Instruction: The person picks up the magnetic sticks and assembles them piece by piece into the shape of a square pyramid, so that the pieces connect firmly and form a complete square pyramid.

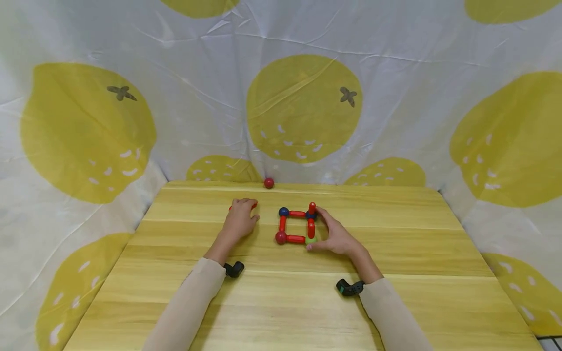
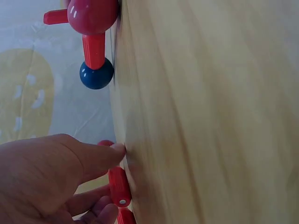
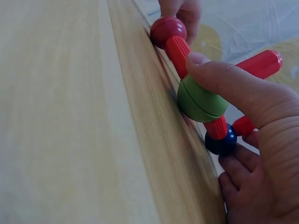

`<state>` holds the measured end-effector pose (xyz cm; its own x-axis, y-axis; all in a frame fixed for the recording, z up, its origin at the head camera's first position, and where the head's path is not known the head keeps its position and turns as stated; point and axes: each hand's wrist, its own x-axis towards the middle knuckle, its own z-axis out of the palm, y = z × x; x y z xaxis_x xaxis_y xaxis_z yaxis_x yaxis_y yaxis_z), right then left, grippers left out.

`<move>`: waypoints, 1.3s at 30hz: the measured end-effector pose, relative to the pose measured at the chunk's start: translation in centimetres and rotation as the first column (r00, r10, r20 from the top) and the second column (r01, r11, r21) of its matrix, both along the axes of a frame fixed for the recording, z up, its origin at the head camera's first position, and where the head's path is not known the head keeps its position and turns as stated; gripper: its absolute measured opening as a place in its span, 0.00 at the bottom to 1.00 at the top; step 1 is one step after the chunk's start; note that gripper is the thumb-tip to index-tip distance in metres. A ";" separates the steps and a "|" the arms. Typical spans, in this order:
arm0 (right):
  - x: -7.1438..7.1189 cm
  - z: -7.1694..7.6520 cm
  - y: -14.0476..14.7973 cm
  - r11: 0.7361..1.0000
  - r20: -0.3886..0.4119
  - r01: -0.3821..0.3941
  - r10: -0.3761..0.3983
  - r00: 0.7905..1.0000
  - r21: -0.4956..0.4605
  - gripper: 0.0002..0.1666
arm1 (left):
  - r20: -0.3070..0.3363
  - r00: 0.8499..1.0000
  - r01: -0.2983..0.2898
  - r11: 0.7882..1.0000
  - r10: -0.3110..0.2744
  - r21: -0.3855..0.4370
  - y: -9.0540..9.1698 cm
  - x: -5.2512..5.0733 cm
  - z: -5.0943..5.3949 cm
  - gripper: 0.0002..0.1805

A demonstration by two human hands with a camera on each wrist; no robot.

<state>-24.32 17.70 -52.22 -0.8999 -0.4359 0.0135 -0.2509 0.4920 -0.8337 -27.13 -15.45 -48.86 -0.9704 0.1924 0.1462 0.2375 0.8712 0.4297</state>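
A square of red magnetic rods and balls lies on the wooden table, with a dark red ball [image 1: 281,237], a green ball [image 3: 201,99] and two blue balls at its corners. Red rods [image 1: 312,208] stand up from the green ball and the far right blue ball [image 3: 221,141]. My right hand [image 1: 340,239] holds the square's right side, thumb on the green ball, fingers against that blue ball. Left of the square, my left hand [image 1: 239,219] reaches over loose red rods [image 2: 120,186]. Its fingers touch one rod, while the thumb stays apart from it.
A loose red ball [image 1: 269,183] sits at the table's back edge, in front of a hanging lemon-print cloth [image 1: 395,122]. The wooden table [image 1: 290,312] extends towards me and out to both sides.
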 end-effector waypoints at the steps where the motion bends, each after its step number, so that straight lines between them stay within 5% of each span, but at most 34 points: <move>1: 0.0 0.0 0.0 1.000 -0.001 0.003 -0.003 1.000 0.004 0.74 | 0.004 1.000 0.000 1.000 0.000 0.002 0.1 -0.1 0.0 0.23; 6: 0.1 0.1 0.0 1.000 0.000 0.008 -0.008 1.000 0.008 0.73 | -0.020 1.000 -0.006 1.000 0.006 0.003 0.4 0.0 -0.1 0.08; 9: 0.2 0.2 0.0 1.000 0.003 0.010 -0.010 1.000 0.003 0.74 | -0.012 1.000 -0.004 1.000 0.004 0.013 0.4 0.2 0.0 0.09; 15: 0.2 0.2 0.0 1.000 -0.003 0.003 -0.003 1.000 -0.006 0.74 | 0.054 0.998 0.026 0.974 -0.039 0.224 0.4 1.0 0.1 0.20; 18: 0.2 0.2 0.0 1.000 -0.006 0.002 -0.002 1.000 -0.010 0.74 | 0.079 0.991 0.068 0.923 -0.105 0.380 0.5 1.6 0.1 0.19; 22: 0.1 0.1 0.1 1.000 -0.017 0.003 -0.003 1.000 -0.014 0.74 | 0.097 0.969 0.135 0.816 -0.227 0.562 0.9 2.6 0.1 0.18; 25: 0.0 -0.2 0.2 1.000 -0.017 0.006 -0.006 1.000 -0.016 0.74 | 0.090 0.944 0.185 0.736 -0.317 0.651 1.3 3.2 0.1 0.17; 28: -0.1 -0.3 0.3 1.000 -0.016 0.005 -0.005 1.000 -0.019 0.74 | 0.073 0.921 0.233 0.692 -0.382 0.683 1.8 3.7 0.0 0.17; 39: 0.0 -0.1 0.2 1.000 -0.019 0.007 -0.007 1.000 -0.013 0.74 | 0.089 0.888 0.294 0.705 -0.452 0.646 3.0 4.4 -0.8 0.16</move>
